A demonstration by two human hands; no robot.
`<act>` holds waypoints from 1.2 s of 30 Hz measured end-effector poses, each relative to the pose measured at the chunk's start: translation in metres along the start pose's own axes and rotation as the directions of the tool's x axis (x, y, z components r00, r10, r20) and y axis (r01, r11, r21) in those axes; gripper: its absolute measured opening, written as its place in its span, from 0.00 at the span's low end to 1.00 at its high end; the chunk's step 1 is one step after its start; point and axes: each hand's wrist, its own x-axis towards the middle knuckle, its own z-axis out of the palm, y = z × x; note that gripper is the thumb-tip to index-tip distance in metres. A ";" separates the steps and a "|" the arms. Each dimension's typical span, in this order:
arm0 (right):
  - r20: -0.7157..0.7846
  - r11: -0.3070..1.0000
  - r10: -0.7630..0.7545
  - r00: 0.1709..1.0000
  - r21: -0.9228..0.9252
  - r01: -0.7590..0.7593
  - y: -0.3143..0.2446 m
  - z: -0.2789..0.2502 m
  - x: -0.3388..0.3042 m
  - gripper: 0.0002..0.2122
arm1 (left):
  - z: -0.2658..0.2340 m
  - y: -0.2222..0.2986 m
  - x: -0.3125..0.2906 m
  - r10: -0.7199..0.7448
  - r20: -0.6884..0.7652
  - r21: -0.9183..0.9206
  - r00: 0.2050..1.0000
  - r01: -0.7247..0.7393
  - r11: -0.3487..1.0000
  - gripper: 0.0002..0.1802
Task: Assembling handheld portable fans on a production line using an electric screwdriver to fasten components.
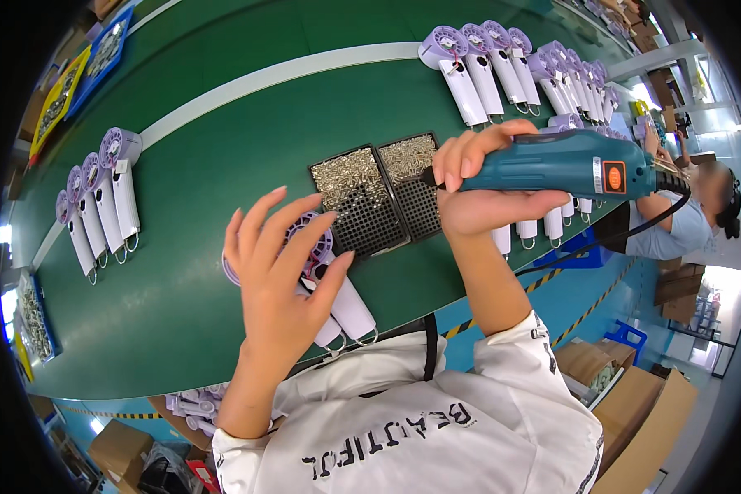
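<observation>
My right hand (479, 185) is wrapped around a teal electric screwdriver (552, 162), held level with its dark tip pointing left. That tip is over two black gridded screw trays (369, 221), side by side on the green workbench (181, 305). Small silvery screws (346, 174) heap up in the far part of both trays. With fingers spread, my left hand (280, 280) hovers over a pair of purple-and-white handheld fans (350, 306) left of the trays. The hand covers part of their heads; red wire shows inside one. I cannot tell whether the fingers touch them.
Several handheld fans (123, 198) lie in a row at left, and more (477, 78) stand in rows at the far right. Blue and yellow parts bins (62, 103) sit far left. A black cord (617, 235) trails from the screwdriver. Another person (675, 214) works at right.
</observation>
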 end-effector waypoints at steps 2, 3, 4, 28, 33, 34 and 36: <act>-0.010 0.979 0.066 0.998 -0.194 -0.067 0.001 0.000 0.002 0.48 | 0.002 0.003 0.003 0.028 0.003 -0.040 1.000 -0.027 0.999 0.19; -0.014 0.960 0.121 0.993 -0.252 -0.121 0.006 -0.002 0.000 0.48 | 0.001 0.003 0.002 0.031 -0.002 -0.041 1.000 -0.031 0.999 0.19; -0.008 0.961 0.117 0.993 -0.252 -0.115 0.009 -0.004 -0.001 0.48 | 0.000 0.003 -0.001 0.027 0.006 -0.037 1.000 -0.027 0.999 0.19; 0.202 0.946 0.166 0.965 0.242 -0.214 -0.053 0.070 -0.034 0.42 | 0.007 -0.010 -0.014 0.123 -0.077 -0.342 0.989 -0.143 0.929 0.10; 0.226 0.925 0.214 0.950 0.264 -0.272 -0.050 0.084 -0.039 0.42 | -0.001 -0.016 -0.021 0.109 -0.055 -0.363 0.993 -0.122 0.924 0.09; 0.228 0.926 0.225 0.947 0.253 -0.280 -0.047 0.086 -0.042 0.43 | -0.001 -0.018 -0.023 0.108 -0.057 -0.366 0.993 -0.122 0.922 0.09; 0.230 0.927 0.236 0.944 0.237 -0.290 -0.045 0.086 -0.045 0.43 | -0.002 -0.021 -0.027 0.111 -0.024 -0.367 0.994 -0.112 0.923 0.09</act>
